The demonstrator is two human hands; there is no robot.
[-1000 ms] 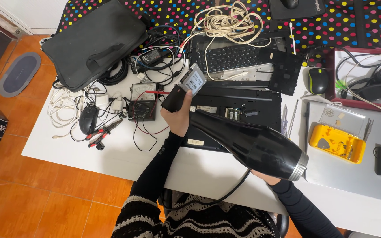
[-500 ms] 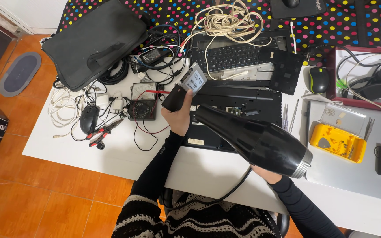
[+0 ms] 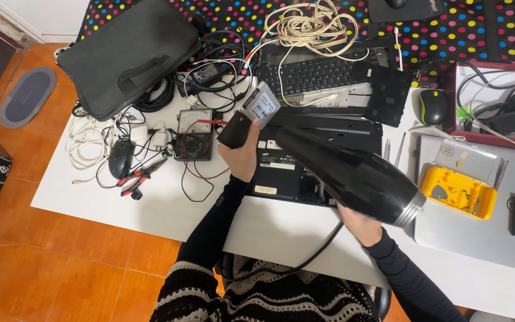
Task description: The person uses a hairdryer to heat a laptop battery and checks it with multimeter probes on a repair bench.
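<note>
The fingers of the left hand (image 3: pixel 242 156) are wrapped around a small flat drive (image 3: pixel 250 119), dark at the gripped end and silver with a label at the far end, and hold it tilted up above the white table (image 3: pixel 168 203). The right hand (image 3: pixel 362 225) is closed around the handle of a large black hair dryer (image 3: pixel 353 176); the handle itself is hidden beneath the barrel, so the finger positions cannot be made out in detail. The dryer's narrow nozzle points toward the drive and sits just beside it, while its silver-ringed rear end lies near the person's right wrist, with a black cord (image 3: pixel 305 256) looping down over the table edge. Directly under both hands lies an opened black laptop base (image 3: pixel 305 173), partly covered by the dryer. Beyond it sit a black keyboard (image 3: pixel 314 74) and a tangle of beige cable (image 3: pixel 308 27) on a polka-dot cloth (image 3: pixel 472 30). To the left of the drive stand a multimeter (image 3: pixel 193 136) with red and black leads, a black mouse (image 3: pixel 120 158), red-handled pliers (image 3: pixel 137 177), white cables (image 3: pixel 84 140) and a black laptop bag (image 3: pixel 129 53). To the right are a second mouse (image 3: pixel 432 106), a yellow tool case (image 3: pixel 460 192) and a red tray (image 3: pixel 496 101) holding wires.
</note>
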